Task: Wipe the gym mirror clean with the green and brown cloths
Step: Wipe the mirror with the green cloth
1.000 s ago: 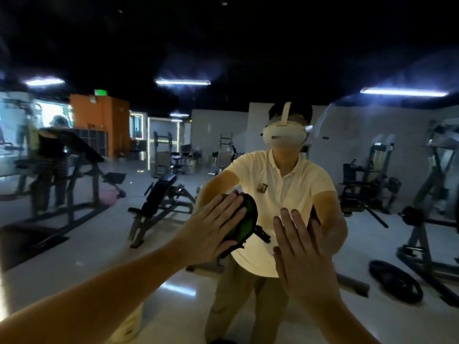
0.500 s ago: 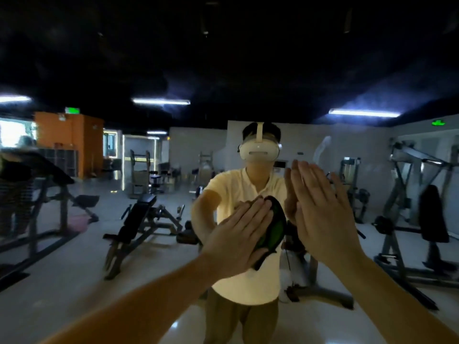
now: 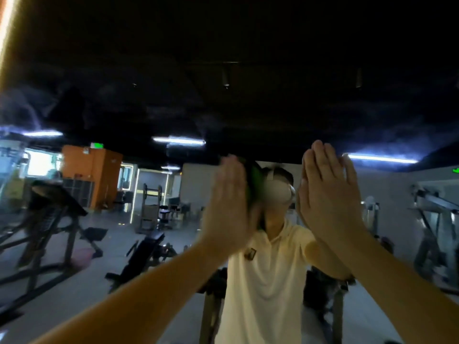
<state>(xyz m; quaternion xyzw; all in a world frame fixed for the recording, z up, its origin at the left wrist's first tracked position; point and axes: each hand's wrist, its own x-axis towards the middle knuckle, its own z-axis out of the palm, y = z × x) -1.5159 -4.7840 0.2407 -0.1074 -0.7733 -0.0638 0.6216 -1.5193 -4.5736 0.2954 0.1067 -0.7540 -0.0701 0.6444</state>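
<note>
The gym mirror [image 3: 173, 100] fills the whole view and reflects the room and a person in a pale yellow shirt. My left hand [image 3: 229, 202] is raised with straight fingers, pressing the green cloth [image 3: 254, 181] flat against the glass; only a green edge shows past the fingers. My right hand [image 3: 327, 192] is flat on the mirror to the right of it, fingers straight and together. Any cloth under the right palm is hidden, and no brown cloth shows. Both hands are blurred by motion.
The mirror reflects weight benches [image 3: 146, 254] and a rack [image 3: 49, 219] at the left, machines [image 3: 437, 232] at the right, an orange wall block [image 3: 89, 175], and ceiling strip lights [image 3: 178, 140]. A bright strip [image 3: 6, 23] runs down the top left edge.
Both hands have slid upward on the mirror, from chest height of the reflection to head height. The view has tilted up with them, and the green cloth stayed under my left palm.
</note>
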